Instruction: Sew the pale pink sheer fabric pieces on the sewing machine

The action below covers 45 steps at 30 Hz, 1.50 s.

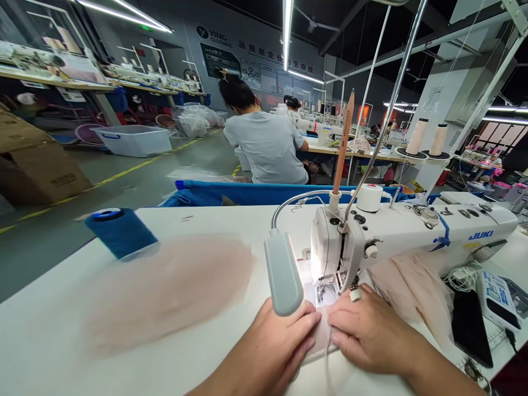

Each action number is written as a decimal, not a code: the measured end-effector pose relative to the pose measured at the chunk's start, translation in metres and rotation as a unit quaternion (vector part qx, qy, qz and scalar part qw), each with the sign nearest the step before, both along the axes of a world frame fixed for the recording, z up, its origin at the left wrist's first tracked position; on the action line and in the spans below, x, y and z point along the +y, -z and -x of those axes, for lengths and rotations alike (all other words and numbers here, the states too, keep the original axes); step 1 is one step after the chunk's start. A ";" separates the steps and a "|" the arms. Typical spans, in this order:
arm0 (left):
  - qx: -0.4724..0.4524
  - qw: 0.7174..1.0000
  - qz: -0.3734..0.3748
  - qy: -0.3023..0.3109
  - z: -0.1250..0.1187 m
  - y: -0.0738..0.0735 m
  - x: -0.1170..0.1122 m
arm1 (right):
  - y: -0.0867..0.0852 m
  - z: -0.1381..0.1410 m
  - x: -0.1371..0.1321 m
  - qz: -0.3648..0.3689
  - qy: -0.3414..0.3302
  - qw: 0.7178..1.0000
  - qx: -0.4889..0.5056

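My left hand [284, 336] lies at the needle area of a white sewing machine [412, 231], fingers together and pressed on a pale, sheer fabric strip [325, 335]. Opposite it, my right hand [367, 330] pinches the same strip from the right, just below the presser foot [330, 291]. A thin tail of the strip hangs toward me between the hands. Above my left hand is a grey lamp head [284, 275] on a bent metal neck, which lights the needle area. My left fingertips are partly hidden in the fabric.
Sheer pinkish fabric [173, 291] lies on the white table at left, beside a blue thread cone [119, 231]. More pink fabric [416, 286] sits behind my right hand, near a black phone [470, 324] and a white control box [499, 300]. A person [264, 137] sits ahead.
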<state>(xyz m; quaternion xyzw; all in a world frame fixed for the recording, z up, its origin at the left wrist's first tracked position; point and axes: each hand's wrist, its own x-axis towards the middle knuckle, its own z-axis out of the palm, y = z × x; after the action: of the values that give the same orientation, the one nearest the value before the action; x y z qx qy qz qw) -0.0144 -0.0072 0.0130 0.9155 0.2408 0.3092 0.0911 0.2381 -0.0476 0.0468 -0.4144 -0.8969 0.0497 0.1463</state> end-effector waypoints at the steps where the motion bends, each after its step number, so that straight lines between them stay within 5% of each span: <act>1: 0.001 1.000 -0.003 -0.001 -0.001 0.001 0.000 | 0.000 0.000 0.000 0.005 0.003 1.000 -0.007; 22: -0.007 0.996 -0.074 -0.046 0.003 0.006 0.015 | 0.005 0.002 0.003 -0.039 0.032 0.998 0.025; 30: 0.069 0.990 0.121 -0.033 0.005 -0.033 -0.007 | -0.001 -0.009 0.000 0.051 -0.035 0.996 0.056; 34: 0.129 0.970 0.202 -0.043 0.001 -0.048 -0.013 | 0.002 -0.005 0.003 0.041 0.002 0.996 0.085; 37: 0.123 0.968 0.210 -0.059 -0.008 -0.037 -0.011 | 0.003 0.000 0.003 0.042 0.040 0.982 0.179; 42: -0.003 0.992 0.108 -0.067 -0.022 -0.004 -0.004 | -0.002 0.006 0.001 0.071 0.065 0.960 0.261; 45: -0.048 0.995 0.067 -0.064 -0.024 -0.009 -0.003 | -0.002 0.007 0.001 0.078 0.066 0.959 0.264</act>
<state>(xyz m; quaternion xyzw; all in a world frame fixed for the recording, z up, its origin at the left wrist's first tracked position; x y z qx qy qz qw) 0.0095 -0.0099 0.0219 0.8741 0.3141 0.3413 0.1444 0.2309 -0.0467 0.0492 -0.4549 -0.7903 0.2171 0.3482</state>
